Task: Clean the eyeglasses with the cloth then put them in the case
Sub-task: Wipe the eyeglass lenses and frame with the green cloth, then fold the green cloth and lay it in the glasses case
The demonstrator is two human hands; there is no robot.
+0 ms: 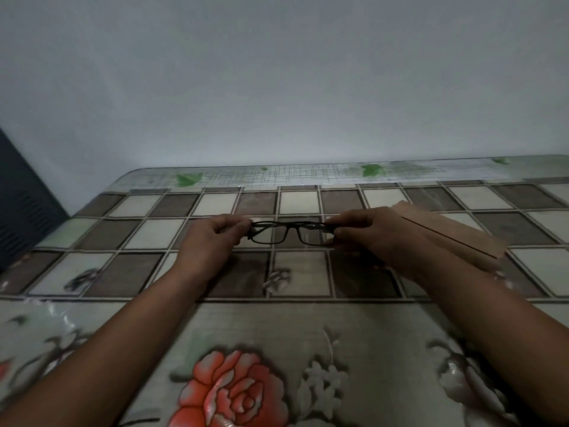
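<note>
**Holding the glasses at both ends, cleaning not yet begun**

Behind everything stands a pale wall (277,87), with a dark panel (21,195) at the far left. Below it the bench (308,328) fills the view under a glossy cover of tiles and flowers. On its right side lies a brown flat piece (455,232) with a dark line across it. The picture is too soft to say whether this is the cloth or the case, and no second such item shows.

Both forearms reach forward to the middle of the bench. The left hand (212,238) and right hand (369,232) each take one end of the glasses (289,232), a black frame held level between them, low over the tiles. The right hand partly covers the near edge of the brown piece. The fingers (237,223) of each hand are curled in and pinch the frame at its outer corner. I cannot tell whether the frame touches the bench.

Risks from here, as I judge them:
- Letting go with one hand to fetch the cloth leaves the frame hanging from one corner pinch, so it may swing or drop onto the bench.
- Fingertips so near the lens edges could smear them.
- Uneven pull from the two hands could twist the frame at the hinges.
</note>
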